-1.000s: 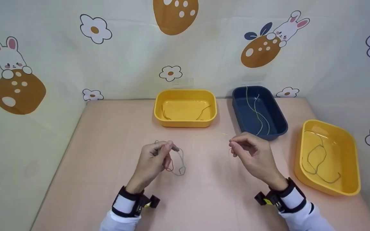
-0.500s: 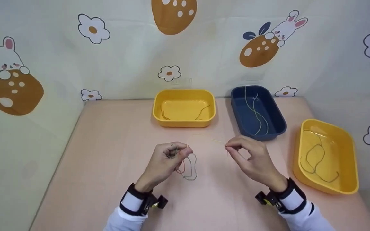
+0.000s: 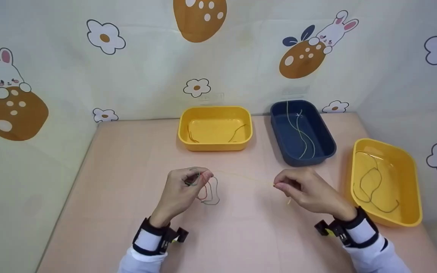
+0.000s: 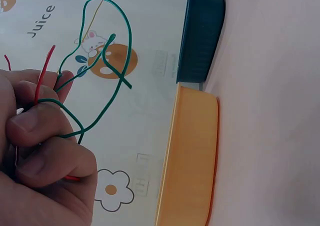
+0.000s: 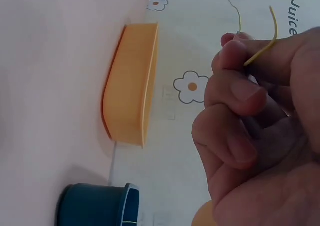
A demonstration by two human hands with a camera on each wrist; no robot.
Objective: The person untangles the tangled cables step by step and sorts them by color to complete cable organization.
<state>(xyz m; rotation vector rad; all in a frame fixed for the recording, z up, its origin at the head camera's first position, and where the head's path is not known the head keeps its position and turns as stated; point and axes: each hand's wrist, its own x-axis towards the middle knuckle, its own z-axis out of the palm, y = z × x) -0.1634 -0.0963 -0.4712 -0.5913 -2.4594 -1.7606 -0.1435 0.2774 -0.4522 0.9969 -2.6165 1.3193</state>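
My left hand (image 3: pixel 180 191) grips a bunch of thin wires over the middle of the table. A green wire (image 4: pixel 130 36) loops out past its fingertips, and a red wire (image 4: pixel 45 75) pokes up between the fingers. Across from it, my right hand (image 3: pixel 311 189) pinches a thin yellow wire (image 5: pixel 275 32) between thumb and index finger, with a short end sticking out below. From there the yellow wire runs left through the air to the left fingertips; whether they pinch it is hard to tell. The curled fingers hide part of the bunch.
At the back stands a yellow bin (image 3: pixel 215 146) with a few wires inside. Right of it, a dark blue bin (image 3: pixel 304 161) holds yellow-green wires. Another yellow bin (image 3: pixel 406 189), with darker wire in it, is close to the right forearm. A printed cloth backs the pink table (image 3: pixel 127 151).
My left hand moved right to meet the yellow wire, then back left. My right hand shifted slightly right and down, and the yellow wire now spans the gap between the hands.
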